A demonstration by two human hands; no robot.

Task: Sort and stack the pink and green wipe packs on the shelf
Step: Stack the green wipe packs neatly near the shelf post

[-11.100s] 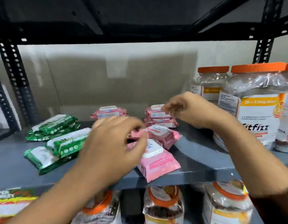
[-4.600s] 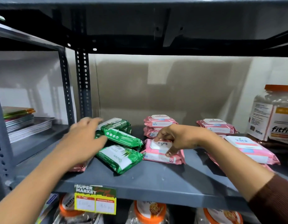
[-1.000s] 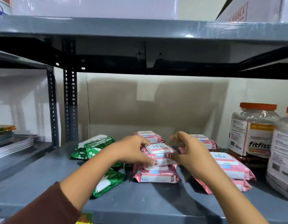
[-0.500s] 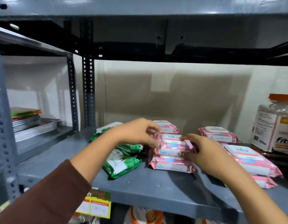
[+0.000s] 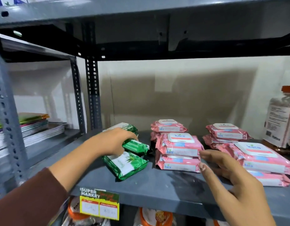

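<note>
The head camera looks forward and slightly down at a grey metal shelf (image 5: 157, 190). The left hand (image 5: 111, 142), its arm in a brown sleeve (image 5: 27, 201), reaches in from the lower left with the palm down and the fingers curled over the end of a green wipe pack (image 5: 136, 145), gripping it. That pack lies on top of another green pack (image 5: 126, 165) near the shelf's front edge. A third green pack (image 5: 124, 127) shows behind the hand, partly hidden.

The right hand (image 5: 230, 181) comes in from the lower right, open and holding nothing. Its fingers are spread, with the fingertips (image 5: 204, 154) just beside the right end of a front stack of pink wipe packs (image 5: 178, 154).

That stack is two packs high and sits in the middle of the shelf. Behind it stands a rear pink stack (image 5: 168, 127). A back right pink stack (image 5: 227, 133) sits further along, and larger pink packs (image 5: 261, 162) are piled at the front right.

A clear jar with an orange lid (image 5: 282, 119) stands at the far right. A yellow and green price label (image 5: 99, 204) hangs on the shelf's front edge. Stacked magazines (image 5: 35, 128) lie on the neighbouring shelf to the left. Orange-lidded containers (image 5: 155, 217) show on the shelf below, mostly cut off.
</note>
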